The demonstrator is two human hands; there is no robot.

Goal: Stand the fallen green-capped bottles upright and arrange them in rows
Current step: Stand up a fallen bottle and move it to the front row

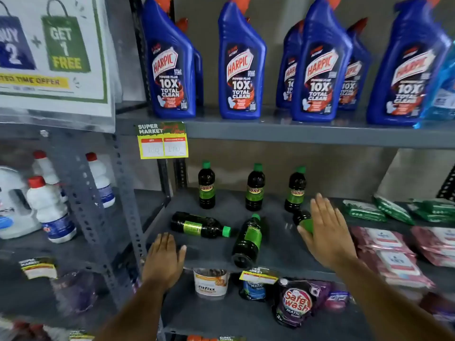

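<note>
Both hands spread flat and empty — left hand (163,259) near one fallen bottle (200,225), right hand (326,232) reaching for another (303,220), likely to stand it.

Three bottles (256,187) stand in a row at the back of the shelf (211,249). Before them three lie fallen: one (199,225) at left, one (247,239) in the middle reaching the front edge, one (304,220) at right, touching the right hand (325,232). The left hand (163,259) rests on the shelf's front left edge. Packets (379,210) lie right of the bottles.
</note>
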